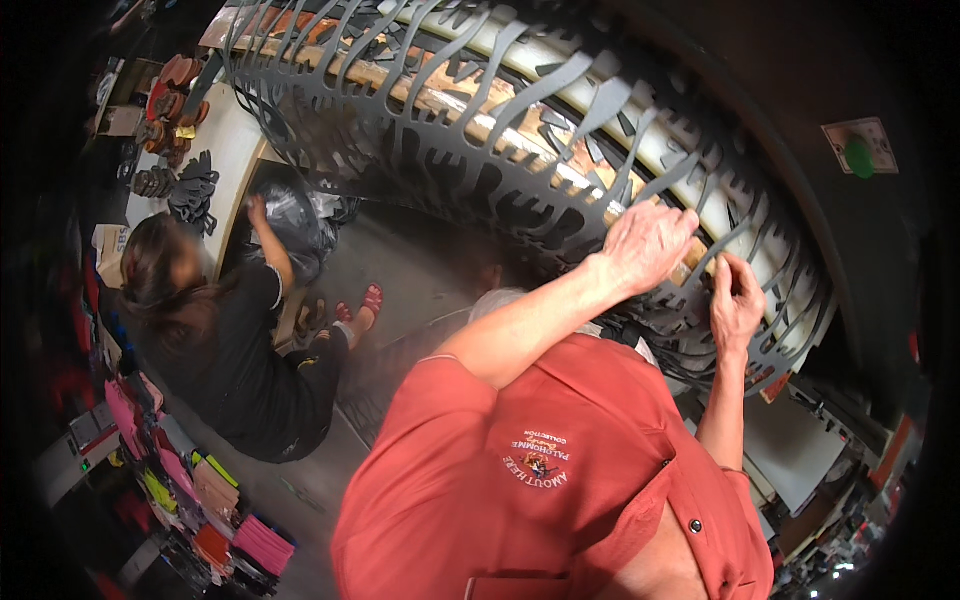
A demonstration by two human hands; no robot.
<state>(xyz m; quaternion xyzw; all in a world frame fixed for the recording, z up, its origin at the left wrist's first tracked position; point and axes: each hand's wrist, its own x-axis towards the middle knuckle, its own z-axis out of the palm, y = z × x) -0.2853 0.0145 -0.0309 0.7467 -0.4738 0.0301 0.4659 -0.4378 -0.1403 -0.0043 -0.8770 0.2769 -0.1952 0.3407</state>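
A large grey foam-like sheet (425,170), cut through into a web of curved strips and sole-shaped holes, drapes over the front of a long machine bed. My left hand (645,245) is at the sheet's right part, back of the hand up, its bent fingers closed on a strip. Just right of it, my right hand (737,300) pinches another strip between thumb and fingers. What lies under the left fingertips is hidden. Behind the web runs a worn wooden board (445,105) with loose dark cut pieces (560,135) on it.
A dark machine frame with a green button (858,157) rises at the right. On the left, a person (225,340) in dark clothes sits by a black plastic bag (295,235). Stacked soles (195,190) lie on a pale table; colourful sheets (265,543) are piled at lower left.
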